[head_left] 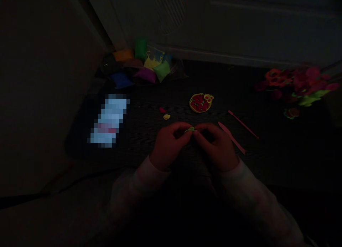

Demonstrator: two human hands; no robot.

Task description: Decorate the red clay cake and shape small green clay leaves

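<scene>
Between the fingertips of both hands is a small piece of light green clay (191, 129). My left hand (169, 142) pinches it from one side, and my right hand (215, 143) from the other. Just beyond them lies a small round clay basket (200, 103) with a yellow rim, red pieces inside and yellow-and-red pieces on its upper right edge. A yellow clay lump (166, 117) and a red clay lump (162, 110) rest to the left of it. Near my right hand are a pink modelling knife (232, 138) and a thin pink modelling tool (243, 124).
Several bags of coloured clay, a green one (140, 49) among them, are heaped at the back left. A lit, pixelated screen (109, 120) is at the left. Colourful clay pieces or flowers (301, 83) stand at the far right. The room is very dark.
</scene>
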